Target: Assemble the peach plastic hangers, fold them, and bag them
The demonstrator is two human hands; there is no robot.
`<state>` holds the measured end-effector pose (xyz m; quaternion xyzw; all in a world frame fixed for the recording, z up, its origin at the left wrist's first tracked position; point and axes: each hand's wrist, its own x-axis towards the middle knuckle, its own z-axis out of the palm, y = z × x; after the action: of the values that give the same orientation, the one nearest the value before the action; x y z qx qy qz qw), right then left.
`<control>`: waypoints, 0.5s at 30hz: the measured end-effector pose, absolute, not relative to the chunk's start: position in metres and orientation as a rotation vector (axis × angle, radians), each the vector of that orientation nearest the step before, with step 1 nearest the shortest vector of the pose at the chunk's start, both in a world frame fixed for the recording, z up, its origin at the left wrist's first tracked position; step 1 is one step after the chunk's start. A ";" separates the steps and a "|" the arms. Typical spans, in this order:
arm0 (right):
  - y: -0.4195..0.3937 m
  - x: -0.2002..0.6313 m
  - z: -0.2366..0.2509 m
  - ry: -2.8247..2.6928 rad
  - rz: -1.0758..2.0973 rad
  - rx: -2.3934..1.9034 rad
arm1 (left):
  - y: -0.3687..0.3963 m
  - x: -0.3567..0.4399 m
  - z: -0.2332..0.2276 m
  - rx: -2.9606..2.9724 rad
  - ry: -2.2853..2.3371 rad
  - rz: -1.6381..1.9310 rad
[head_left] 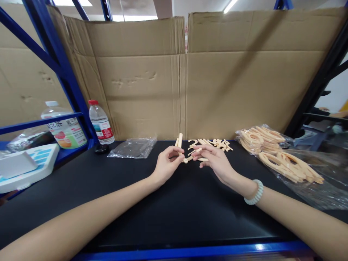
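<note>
My left hand (166, 164) grips a beige plastic stick-like part (179, 142) that points up and away, fingers closed around its lower end. My right hand (213, 159) pinches a small beige plastic piece (198, 150) and meets the left hand's part at the fingertips near the middle of the black tabletop (152, 206). Just behind the hands lies a loose heap of small beige hook-shaped pieces (214, 143). A pale bead bracelet (255, 193) is on my right wrist.
Clear bags of larger beige loop-shaped parts (280, 156) lie at the right. An empty clear bag (133, 148) lies back left, beside a water bottle (100, 122) and a dark cap (101, 148). Cardboard sheets (185, 79) wall the back. A white box (27, 165) sits on the left shelf.
</note>
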<state>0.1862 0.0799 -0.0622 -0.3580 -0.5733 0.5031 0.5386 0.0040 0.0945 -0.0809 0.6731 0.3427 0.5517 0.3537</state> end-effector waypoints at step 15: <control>0.072 0.187 -0.065 -1.236 1.328 -0.810 | 0.084 0.013 -0.087 1.422 0.754 1.254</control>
<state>0.1872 0.0715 -0.0654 -0.3416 -0.5214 0.5599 0.5458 0.0129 0.0842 -0.0871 0.5939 0.3151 0.5236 0.5233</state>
